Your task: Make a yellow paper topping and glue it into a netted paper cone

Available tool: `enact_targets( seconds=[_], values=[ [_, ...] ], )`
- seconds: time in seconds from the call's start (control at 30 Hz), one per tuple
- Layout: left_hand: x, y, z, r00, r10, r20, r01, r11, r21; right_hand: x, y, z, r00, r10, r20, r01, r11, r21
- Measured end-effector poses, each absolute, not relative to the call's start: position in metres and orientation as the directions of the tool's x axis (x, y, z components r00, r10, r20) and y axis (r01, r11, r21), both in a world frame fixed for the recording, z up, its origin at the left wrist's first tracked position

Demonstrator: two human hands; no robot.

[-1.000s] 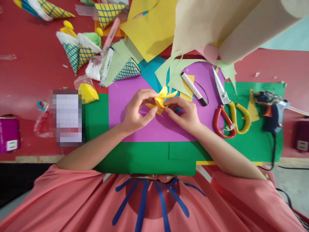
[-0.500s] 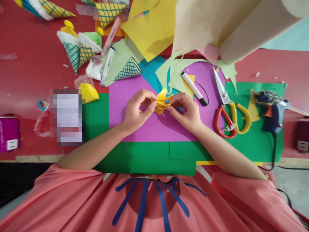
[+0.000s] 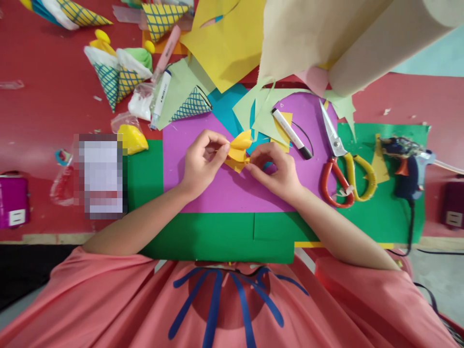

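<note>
Between thumb and fingers, my left hand (image 3: pixel 205 162) pinches a yellow petalled paper piece (image 3: pixel 239 145), whose curved petals stand up and fan out. On its right side, my right hand (image 3: pixel 276 166) has curled fingers, with the thumb and fingertips closed on the lower right petal edge. Both hands are above the purple sheet (image 3: pixel 217 195). Beyond the right hand lies a white marker with a black cap (image 3: pixel 292 133). A small blue-green bit shows partly behind the right fingers.
Scissors (image 3: pixel 337 145) with red and yellow handles and a glue gun (image 3: pixel 413 166) lie right. A blurred-out phone (image 3: pixel 103 176) and a bag of yellow clay (image 3: pixel 132 138) are left. Several patterned cones (image 3: pixel 108 79), paper scraps and a large paper roll (image 3: pixel 384 46) fill the far side.
My left hand has shifted slightly left and turned the yellow piece, so its petals show broader and more spread. The right hand stays nearly in place.
</note>
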State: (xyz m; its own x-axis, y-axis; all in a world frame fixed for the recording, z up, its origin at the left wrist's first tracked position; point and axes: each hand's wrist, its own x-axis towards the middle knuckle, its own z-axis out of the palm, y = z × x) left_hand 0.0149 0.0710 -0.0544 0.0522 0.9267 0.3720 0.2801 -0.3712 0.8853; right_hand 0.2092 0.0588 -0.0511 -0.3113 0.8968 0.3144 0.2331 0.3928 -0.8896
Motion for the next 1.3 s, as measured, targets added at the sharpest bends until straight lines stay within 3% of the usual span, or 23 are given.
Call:
enact_targets(
  seconds=[0.2, 0.43, 0.7, 0.93, 1.13, 1.3],
  values=[
    [0.014, 0.07, -0.058, 0.052, 0.911, 0.41, 0.287, -0.407, 0.867, 0.208, 0.06, -0.05, -0.245, 0.948, 0.202, 0.231, 0.259, -0.938],
    [0.014, 0.066, -0.055, 0.17, 0.857, 0.486, 0.352, -0.514, 0.782, 0.21, 0.062, -0.042, -0.23, 0.943, 0.24, 0.271, 0.299, -0.915],
    [0.016, 0.065, -0.047, 0.314, 0.718, 0.621, 0.445, -0.689, 0.572, 0.206, 0.065, -0.043, -0.132, 0.983, 0.126, 0.083, 0.137, -0.987],
    [0.015, 0.063, -0.047, 0.329, 0.701, 0.633, 0.498, -0.698, 0.514, 0.207, 0.065, -0.042, -0.133, 0.987, 0.088, 0.069, 0.097, -0.993],
    [0.013, 0.063, -0.047, 0.374, 0.652, 0.659, 0.496, -0.741, 0.452, 0.206, 0.066, -0.044, -0.133, 0.99, 0.055, -0.081, 0.044, -0.996],
    [0.014, 0.064, -0.047, 0.36, 0.652, 0.667, 0.479, -0.743, 0.468, 0.208, 0.069, -0.042, -0.239, 0.971, 0.006, -0.188, -0.041, -0.981]
  ],
)
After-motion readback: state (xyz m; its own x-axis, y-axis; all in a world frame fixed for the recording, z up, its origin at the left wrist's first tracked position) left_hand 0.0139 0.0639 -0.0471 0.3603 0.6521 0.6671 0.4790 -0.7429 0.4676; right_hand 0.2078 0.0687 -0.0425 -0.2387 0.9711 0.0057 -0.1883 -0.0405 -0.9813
